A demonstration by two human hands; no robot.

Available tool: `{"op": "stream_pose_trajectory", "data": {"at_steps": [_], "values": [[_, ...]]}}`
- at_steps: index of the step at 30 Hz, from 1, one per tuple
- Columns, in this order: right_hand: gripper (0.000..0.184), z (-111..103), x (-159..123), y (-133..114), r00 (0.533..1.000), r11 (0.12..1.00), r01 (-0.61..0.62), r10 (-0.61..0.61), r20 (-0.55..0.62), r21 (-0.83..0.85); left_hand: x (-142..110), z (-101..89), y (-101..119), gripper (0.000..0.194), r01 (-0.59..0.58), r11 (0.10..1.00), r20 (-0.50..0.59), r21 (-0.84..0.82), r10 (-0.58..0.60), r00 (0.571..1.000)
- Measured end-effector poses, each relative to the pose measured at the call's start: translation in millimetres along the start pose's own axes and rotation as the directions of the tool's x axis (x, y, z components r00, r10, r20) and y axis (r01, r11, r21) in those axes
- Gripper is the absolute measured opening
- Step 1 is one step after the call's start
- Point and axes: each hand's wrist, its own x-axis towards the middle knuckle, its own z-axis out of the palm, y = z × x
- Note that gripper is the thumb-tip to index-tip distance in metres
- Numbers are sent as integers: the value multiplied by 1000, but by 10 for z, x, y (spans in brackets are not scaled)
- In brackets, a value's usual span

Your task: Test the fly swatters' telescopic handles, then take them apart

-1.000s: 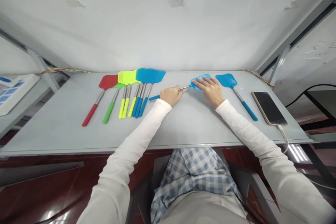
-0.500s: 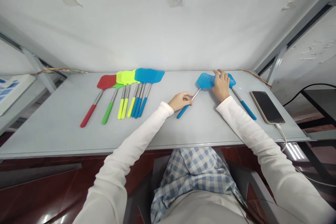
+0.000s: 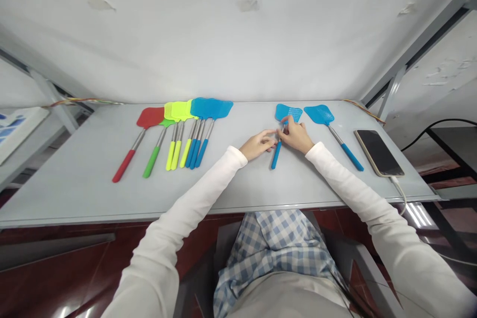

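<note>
A blue fly swatter [image 3: 276,155] lies in front of me, its mesh head toward the wall and its blue grip toward me. My right hand [image 3: 297,136] pinches its metal shaft just below the head. Close by on the left, my left hand [image 3: 259,144] has its fingers loosely stretched and apart, the tips reaching the top of the grip. Whether they touch it is hard to see. Right of my right hand rests a second blue fly swatter [image 3: 319,115], tilted with its grip [image 3: 352,157] toward the lower right.
On the left lie a red fly swatter [image 3: 151,117], a green one [image 3: 151,161], several yellow ones [image 3: 178,109] and overlapping blue ones [image 3: 212,108]. A phone [image 3: 379,152] with a white cable sits at the right of the grey table [image 3: 231,194]. Behind stands a wall [image 3: 238,54].
My right hand has moved left and down from the swatter heads to the shaft. The held swatter has turned more upright and its head is now apart from the right-hand one.
</note>
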Motion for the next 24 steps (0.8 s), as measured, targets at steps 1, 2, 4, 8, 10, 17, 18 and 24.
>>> {"op": "stream_pose_trajectory", "data": {"at_steps": [1,2,4,8,10,17,18,24], "values": [[40,-15,3,25,1000,1000,5,-5,22,1,-18,-12,20,49,-23,998,-1,51,23,1000],[41,-34,9,52,999,1000,9,-9,44,-4,-35,-30,43,45,-47,990,-16,134,49,999],[42,-81,20,107,997,999,13,-10,79,-36,-60,-86,92,35,-66,918,-97,392,113,989],[45,-223,36,230,992,983,-23,45,115,-184,-76,-282,145,33,201,508,-367,837,250,896],[46,-318,42,317,985,965,-68,105,134,-253,-85,-412,124,38,415,370,-527,831,284,801],[44,-580,39,600,916,872,-249,354,191,-422,-116,-841,-105,47,736,378,-827,561,290,481],[40,-596,30,614,913,860,-250,362,187,-444,-114,-878,-123,48,743,379,-833,552,285,474],[33,-639,-24,539,900,789,-324,427,86,-523,-121,-948,-117,48,729,307,-789,612,297,537]]}}
